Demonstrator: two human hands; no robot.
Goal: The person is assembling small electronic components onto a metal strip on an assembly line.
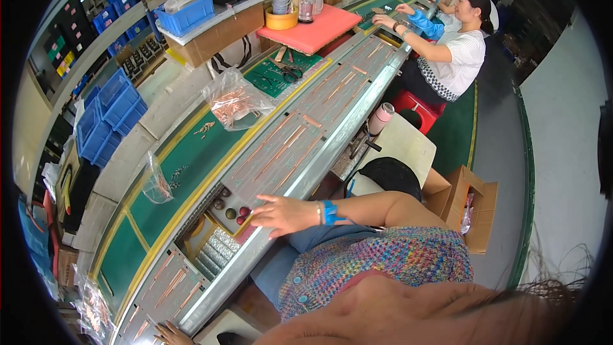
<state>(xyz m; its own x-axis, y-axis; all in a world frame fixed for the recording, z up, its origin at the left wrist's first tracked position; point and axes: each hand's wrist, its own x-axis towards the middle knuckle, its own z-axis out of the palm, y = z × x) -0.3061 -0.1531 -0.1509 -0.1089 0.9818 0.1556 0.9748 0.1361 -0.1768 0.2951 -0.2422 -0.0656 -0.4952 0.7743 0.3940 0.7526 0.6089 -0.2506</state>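
My right hand [281,214], with a blue band at the wrist, reaches over the metal rail of the line with fingers spread and nothing in them. Just beyond its fingertips, several round fruit-like balls [230,213], dark red, green and brown, lie in a gap in the line. At the lower left edge, part of my left hand [171,333] shows, fingers apart, beside a grey panel [159,281] carrying copper-coloured strips. Another grey panel [258,160] with long copper-coloured strips lies on the line beyond my right hand.
Clear bags [237,99] of copper-coloured parts and scissors [290,74] lie on the green bench. Blue bins [112,115] stand at left. A pink bottle [381,118] stands near a pale stool. An open carton [479,217] is at right. A co-worker [447,57] sits further along.
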